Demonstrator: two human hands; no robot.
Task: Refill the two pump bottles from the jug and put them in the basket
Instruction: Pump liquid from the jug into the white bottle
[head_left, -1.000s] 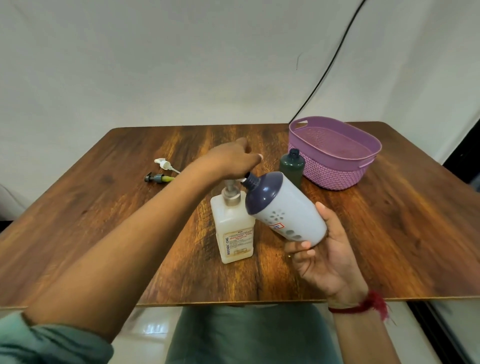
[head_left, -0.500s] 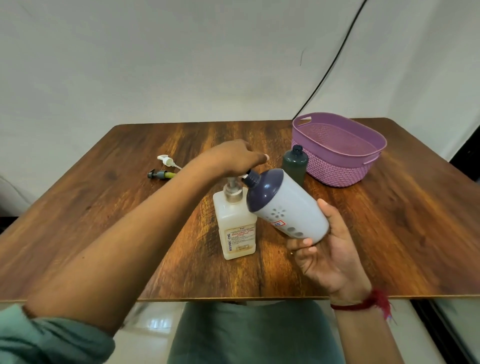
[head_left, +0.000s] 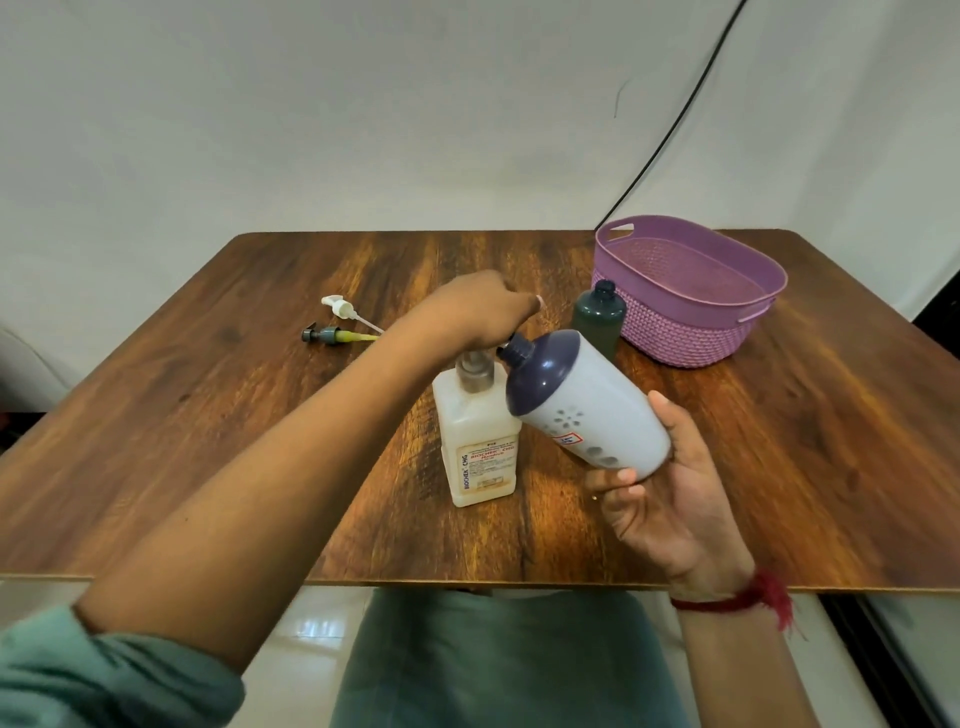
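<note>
My right hand (head_left: 670, 499) holds the white jug (head_left: 587, 410) with the dark purple top, tilted left with its spout over the white pump bottle (head_left: 480, 457). That bottle stands mid-table with its grey neck uncovered. My left hand (head_left: 467, 312) is closed at the tip of the jug's spout, just above the bottle's neck; the fingers hide what they pinch. A dark green bottle (head_left: 600, 319) stands without its pump, touching the purple basket (head_left: 675, 338) at the back right.
Two removed pump heads lie at the back left of the wooden table (head_left: 779, 441): a white one (head_left: 340, 306) and a dark one (head_left: 327, 335) with a yellowish tube. A black cable (head_left: 670, 135) runs down the wall behind the basket.
Both hands and the jug keep almost the same pose over the white bottle. Only the view has shifted slightly.
</note>
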